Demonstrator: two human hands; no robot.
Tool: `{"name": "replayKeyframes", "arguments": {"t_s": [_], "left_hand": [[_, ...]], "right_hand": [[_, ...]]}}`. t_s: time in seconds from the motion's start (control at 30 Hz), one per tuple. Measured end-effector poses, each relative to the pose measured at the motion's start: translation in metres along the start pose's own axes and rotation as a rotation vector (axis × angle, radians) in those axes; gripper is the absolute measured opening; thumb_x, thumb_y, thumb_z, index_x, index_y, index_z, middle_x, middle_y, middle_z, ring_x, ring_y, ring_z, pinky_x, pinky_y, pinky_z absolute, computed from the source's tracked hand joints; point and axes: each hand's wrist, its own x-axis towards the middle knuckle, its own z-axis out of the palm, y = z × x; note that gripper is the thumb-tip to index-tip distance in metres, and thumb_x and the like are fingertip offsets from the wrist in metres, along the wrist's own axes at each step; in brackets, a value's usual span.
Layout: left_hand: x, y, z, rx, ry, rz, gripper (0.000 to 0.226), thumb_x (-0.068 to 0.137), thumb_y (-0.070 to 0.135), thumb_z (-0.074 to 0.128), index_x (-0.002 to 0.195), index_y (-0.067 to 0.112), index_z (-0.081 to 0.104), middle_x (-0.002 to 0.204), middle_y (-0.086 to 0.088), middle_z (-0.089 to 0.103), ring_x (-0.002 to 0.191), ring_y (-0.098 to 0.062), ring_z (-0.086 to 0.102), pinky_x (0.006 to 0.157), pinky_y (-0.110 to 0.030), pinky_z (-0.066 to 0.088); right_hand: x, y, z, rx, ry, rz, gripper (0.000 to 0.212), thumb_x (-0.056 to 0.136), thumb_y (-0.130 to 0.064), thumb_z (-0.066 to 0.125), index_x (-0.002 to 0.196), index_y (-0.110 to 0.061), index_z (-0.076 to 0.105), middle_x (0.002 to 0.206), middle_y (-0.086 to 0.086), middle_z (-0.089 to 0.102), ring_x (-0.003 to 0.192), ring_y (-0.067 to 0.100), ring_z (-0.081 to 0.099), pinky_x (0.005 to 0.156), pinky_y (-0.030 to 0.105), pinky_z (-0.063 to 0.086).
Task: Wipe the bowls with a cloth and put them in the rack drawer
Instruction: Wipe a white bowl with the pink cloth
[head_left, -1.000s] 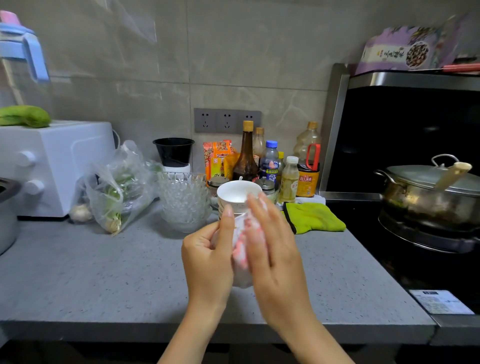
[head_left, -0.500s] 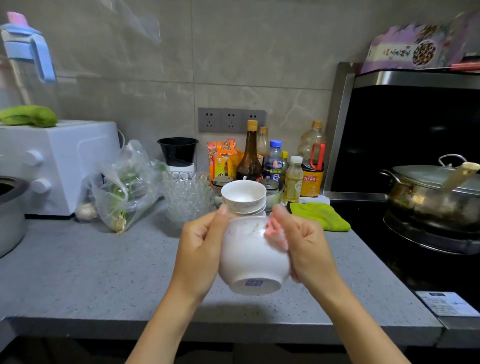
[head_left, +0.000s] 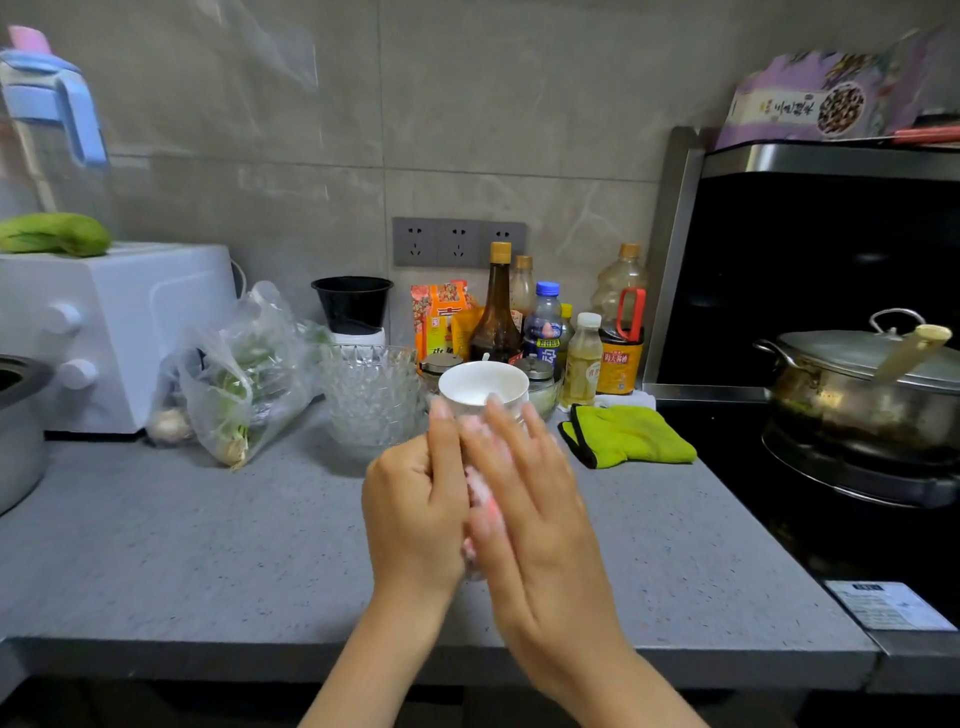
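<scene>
Kitchen table (head_left: 182, 545), mid-wipe: your two hands meet palm to palm just above its front half. Your left hand (head_left: 415, 514) is curled, thumb pointing up, clasping a white bowl (head_left: 475, 569). The bowl is almost wholly hidden and blurred, with only a pale sliver showing low in the gap. Your right hand (head_left: 540, 525) lies flat against it, fingers straight and together, pressing a pink-and-white cloth (head_left: 480, 493) onto the bowl's side rather than gripping it.

Just behind your fingertips a stack of white bowls (head_left: 483, 387) stands upright on the table, the top one's mouth open to the camera. To its left, touching or nearly so, sits a stack of cut-glass bowls (head_left: 371, 400); beyond those is a clear plastic bag of greens (head_left: 244, 379), slumped in front of a white appliance (head_left: 119, 327).

A cluster of sauce bottles (head_left: 496, 312) crowds the wall under the grey sockets (head_left: 457, 241), beside a black cup (head_left: 352, 304). A lime-green cloth (head_left: 628, 434) lies folded on the table to the right of the white stack — near the edge of the dark hob, where a lidded steel pot (head_left: 857, 395) sits. No rack drawer is in view.
</scene>
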Motion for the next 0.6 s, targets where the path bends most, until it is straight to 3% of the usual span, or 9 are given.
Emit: {"name": "replayKeyframes", "arguments": {"t_s": [0.1, 0.23, 0.4, 0.47, 0.53, 0.6], "left_hand": [[-0.005, 0.003, 0.002, -0.078, 0.034, -0.048, 0.063, 0.095, 0.052, 0.037, 0.044, 0.019, 0.052, 0.035, 0.005, 0.045, 0.035, -0.006, 0.041, 0.039, -0.025, 0.032], [-0.005, 0.008, 0.001, -0.215, 0.114, -0.203, 0.061, 0.09, 0.052, 0.038, 0.044, 0.013, 0.044, 0.039, 0.0, 0.046, 0.038, -0.011, 0.047, 0.039, -0.024, 0.032], [-0.006, 0.011, 0.0, -0.175, 0.061, -0.116, 0.062, 0.092, 0.053, 0.041, 0.044, 0.015, 0.047, 0.037, 0.003, 0.042, 0.038, -0.014, 0.039, 0.041, -0.033, 0.033], [-0.007, 0.013, -0.002, -0.197, 0.045, -0.109, 0.065, 0.095, 0.054, 0.044, 0.043, 0.016, 0.046, 0.037, 0.004, 0.04, 0.038, -0.011, 0.038, 0.04, -0.029, 0.031], [-0.007, 0.016, -0.005, -0.298, 0.04, -0.173, 0.058, 0.09, 0.047, 0.045, 0.04, 0.018, 0.043, 0.037, 0.004, 0.038, 0.036, -0.007, 0.037, 0.037, -0.02, 0.028], [-0.006, 0.02, -0.009, -0.366, 0.015, -0.233, 0.052, 0.083, 0.046, 0.043, 0.039, 0.02, 0.039, 0.038, 0.004, 0.035, 0.035, -0.008, 0.036, 0.036, -0.016, 0.026]], "right_hand": [[0.004, 0.003, -0.001, -0.017, 0.03, -0.014, 0.048, 0.103, -0.039, 0.019, 0.145, -0.024, 0.037, 0.154, -0.007, 0.032, 0.146, 0.014, 0.02, 0.118, 0.035, 0.019], [0.008, 0.006, -0.009, 0.369, 0.076, 0.235, 0.052, 0.101, -0.049, 0.02, 0.145, -0.026, 0.036, 0.152, -0.017, 0.033, 0.144, 0.004, 0.023, 0.117, 0.034, 0.023], [0.005, -0.009, -0.004, -0.087, 0.061, -0.033, 0.046, 0.103, -0.04, 0.023, 0.144, -0.025, 0.039, 0.153, -0.009, 0.034, 0.145, 0.013, 0.023, 0.116, 0.038, 0.022], [0.007, -0.009, -0.009, 0.084, 0.057, 0.06, 0.046, 0.102, -0.043, 0.027, 0.143, -0.028, 0.041, 0.15, -0.013, 0.038, 0.143, 0.009, 0.027, 0.115, 0.031, 0.025], [0.012, -0.01, -0.018, 0.46, 0.066, 0.274, 0.043, 0.098, -0.043, 0.032, 0.136, -0.03, 0.049, 0.135, -0.023, 0.052, 0.13, -0.001, 0.044, 0.104, 0.02, 0.037], [0.015, -0.01, -0.027, 0.719, 0.05, 0.502, 0.033, 0.096, -0.034, 0.041, 0.119, -0.02, 0.059, 0.094, -0.017, 0.069, 0.088, -0.004, 0.065, 0.073, 0.009, 0.048]]}}
